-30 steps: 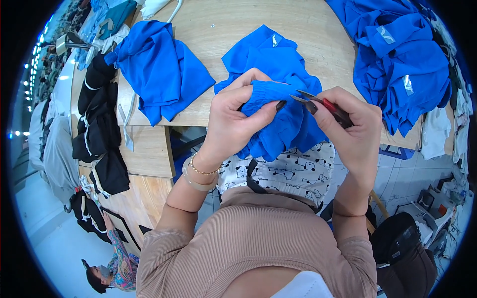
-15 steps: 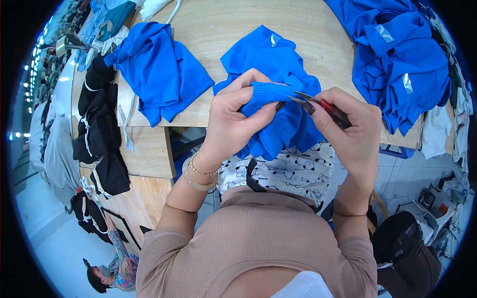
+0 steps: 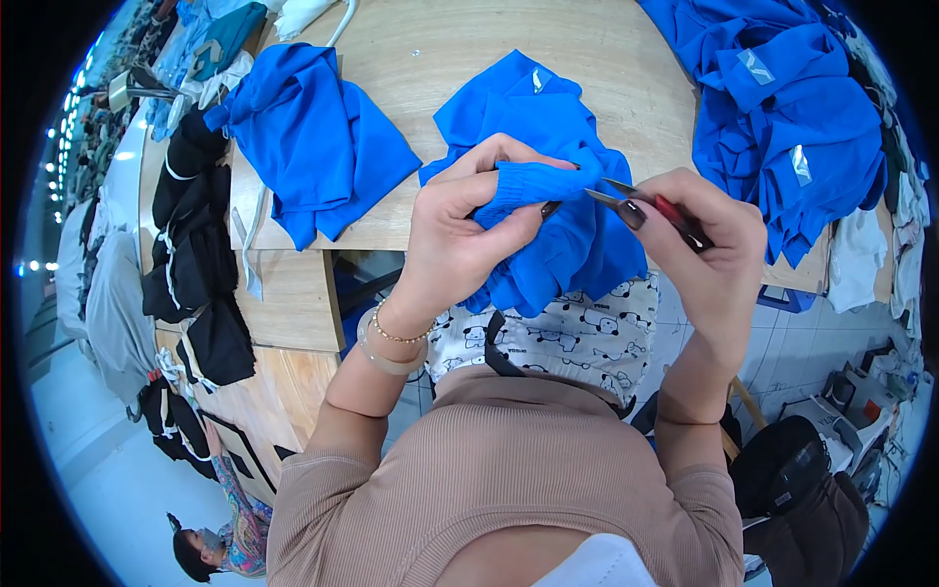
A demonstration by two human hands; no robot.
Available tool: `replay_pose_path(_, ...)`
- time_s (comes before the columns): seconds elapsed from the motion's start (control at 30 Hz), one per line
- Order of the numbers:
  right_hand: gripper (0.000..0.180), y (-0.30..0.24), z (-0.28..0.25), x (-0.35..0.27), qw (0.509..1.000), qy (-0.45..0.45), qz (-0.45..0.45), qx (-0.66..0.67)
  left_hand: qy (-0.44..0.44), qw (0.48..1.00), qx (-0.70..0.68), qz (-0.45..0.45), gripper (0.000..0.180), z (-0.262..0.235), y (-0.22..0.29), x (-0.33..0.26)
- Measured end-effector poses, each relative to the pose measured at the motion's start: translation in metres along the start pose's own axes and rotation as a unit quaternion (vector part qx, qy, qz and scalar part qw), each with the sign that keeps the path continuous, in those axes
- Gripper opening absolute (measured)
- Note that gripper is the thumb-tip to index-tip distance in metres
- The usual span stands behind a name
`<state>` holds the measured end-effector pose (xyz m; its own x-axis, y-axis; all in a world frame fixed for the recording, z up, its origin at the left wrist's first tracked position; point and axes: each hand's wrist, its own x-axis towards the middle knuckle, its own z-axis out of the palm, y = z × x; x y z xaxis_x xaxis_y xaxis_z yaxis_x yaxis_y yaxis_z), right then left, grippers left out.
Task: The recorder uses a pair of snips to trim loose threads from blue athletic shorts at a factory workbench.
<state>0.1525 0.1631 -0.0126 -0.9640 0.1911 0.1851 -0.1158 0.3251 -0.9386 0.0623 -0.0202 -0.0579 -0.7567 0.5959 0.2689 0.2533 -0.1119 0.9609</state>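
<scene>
A blue garment (image 3: 572,240) with a gathered elastic edge hangs over the table's front edge, part of it lying on the tabletop. My left hand (image 3: 460,230) pinches the gathered edge between thumb and fingers and stretches it toward the right. In my right hand (image 3: 714,259) is a pair of thread snips (image 3: 675,213) with a red and black handle. Their two blades stand apart, with the tips pointing left, close beside the held cloth. Whether a tip touches the cloth I cannot tell.
Another blue garment (image 3: 318,147) lies on the wooden table (image 3: 626,59) to the left. A blue garment pile (image 3: 782,117) fills the far right. Tied black bundles (image 3: 201,245) line the left edge. A black chair (image 3: 792,479) stands at lower right; another person (image 3: 230,538) is at lower left.
My right hand has shifted slightly right with the snips, drawing the blades back from the cloth. My left hand keeps nearly the same place on the gathered edge.
</scene>
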Motion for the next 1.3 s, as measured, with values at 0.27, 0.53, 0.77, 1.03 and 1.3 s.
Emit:
replay_pose_path(0.27,0.005,0.003,0.003,0.0,0.997,-0.02,0.024,-0.068,-0.001,1.0,0.029,0.006,0.02,-0.001,0.0,0.001)
replay_pose_path(0.53,0.009,0.002,0.004,0.002,0.996,-0.028,0.032,-0.081,0.002,0.999,0.034,0.0,0.02,-0.001,0.0,0.0)
replay_pose_path(0.77,0.008,0.02,0.015,0.0,0.991,-0.012,0.041,0.126,0.001,1.0,-0.025,-0.003,0.018,-0.002,0.003,0.001)
replay_pose_path(1.03,0.007,0.016,0.013,0.0,1.0,-0.004,-0.003,0.0,0.011,1.0,-0.023,-0.014,0.016,-0.003,-0.001,0.0)
replay_pose_path(1.3,0.007,0.008,0.012,-0.001,0.999,0.0,0.013,-0.035,0.008,1.0,-0.012,-0.009,0.017,-0.003,0.0,0.0)
